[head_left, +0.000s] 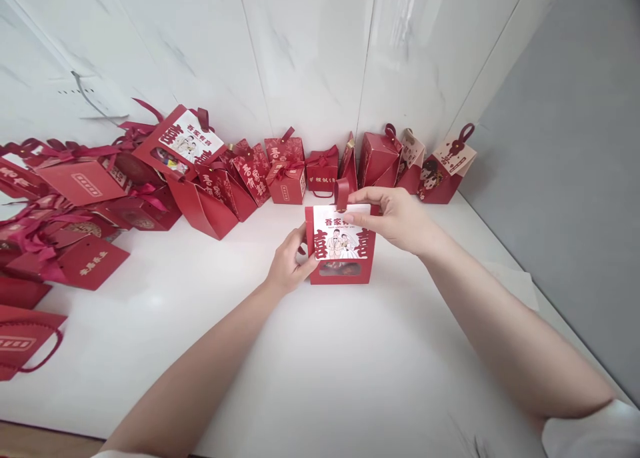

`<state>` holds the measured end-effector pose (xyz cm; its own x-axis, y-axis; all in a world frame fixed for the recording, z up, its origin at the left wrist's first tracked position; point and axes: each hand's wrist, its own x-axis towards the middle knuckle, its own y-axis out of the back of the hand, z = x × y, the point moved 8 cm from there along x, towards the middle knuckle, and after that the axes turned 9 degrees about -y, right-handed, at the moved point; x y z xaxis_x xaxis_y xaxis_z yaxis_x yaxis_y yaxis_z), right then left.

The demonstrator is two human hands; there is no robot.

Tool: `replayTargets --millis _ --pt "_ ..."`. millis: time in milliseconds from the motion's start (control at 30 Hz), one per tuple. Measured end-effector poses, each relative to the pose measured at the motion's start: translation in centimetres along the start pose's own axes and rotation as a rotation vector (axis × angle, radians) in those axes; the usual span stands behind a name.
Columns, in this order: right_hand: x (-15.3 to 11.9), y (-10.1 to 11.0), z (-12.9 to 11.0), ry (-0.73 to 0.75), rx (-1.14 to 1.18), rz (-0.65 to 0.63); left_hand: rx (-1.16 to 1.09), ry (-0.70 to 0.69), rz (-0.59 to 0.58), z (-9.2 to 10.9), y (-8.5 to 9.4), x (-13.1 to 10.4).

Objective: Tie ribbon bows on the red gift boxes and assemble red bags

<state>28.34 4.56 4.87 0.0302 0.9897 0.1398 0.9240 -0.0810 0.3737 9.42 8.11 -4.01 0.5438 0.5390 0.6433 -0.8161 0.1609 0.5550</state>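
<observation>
Centre of the white desk (320,351): a small red cardboard gift box (341,248) stands upright, white illustrated card panel on its front, a little clear window below it, a red ribbon loop on top. The left hand (289,263) is against the box's left side, fingers curled round the edge, thumb near the front face, steadying it. The right hand (395,218) comes in from the upper right, wrist bent, thumb and fingertips pinching the top edge of the white panel just beside the ribbon loop. Both forearms are bare and stretch out from the bottom corners, converging on the box.

Behind, along the white marble-look wall (310,58), a row of similar red gift boxes (325,168) with ribbons and handles, some leaning. To the left, a heaped pile of red paper boxes and bags (100,198) with crimson bows, well apart from the hands. A grey panel (575,178) closes the right side.
</observation>
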Motion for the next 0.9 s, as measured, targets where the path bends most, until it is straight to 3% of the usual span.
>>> replayTargets --millis 233,367,533,733,900 --pt "-0.5 -1.3 -0.2 -0.079 0.029 -0.036 0.108 -0.077 -0.078 1.0 -0.4 -0.2" --pt "-0.6 -1.3 -0.3 -0.061 -0.003 0.013 0.127 -0.075 -0.106 1.0 -0.5 -0.2" --pt "-0.6 -1.1 -0.3 -0.012 -0.036 0.047 -0.037 -0.079 -0.130 1.4 -0.8 0.1" --pt "0.3 -1.0 1.4 -0.032 0.180 0.103 -0.346 0.200 -0.185 -0.8 -2.3 -0.4" --pt "0.5 -0.7 1.4 0.020 0.121 0.178 -0.385 0.235 -0.165 -1.4 -2.4 -0.5"
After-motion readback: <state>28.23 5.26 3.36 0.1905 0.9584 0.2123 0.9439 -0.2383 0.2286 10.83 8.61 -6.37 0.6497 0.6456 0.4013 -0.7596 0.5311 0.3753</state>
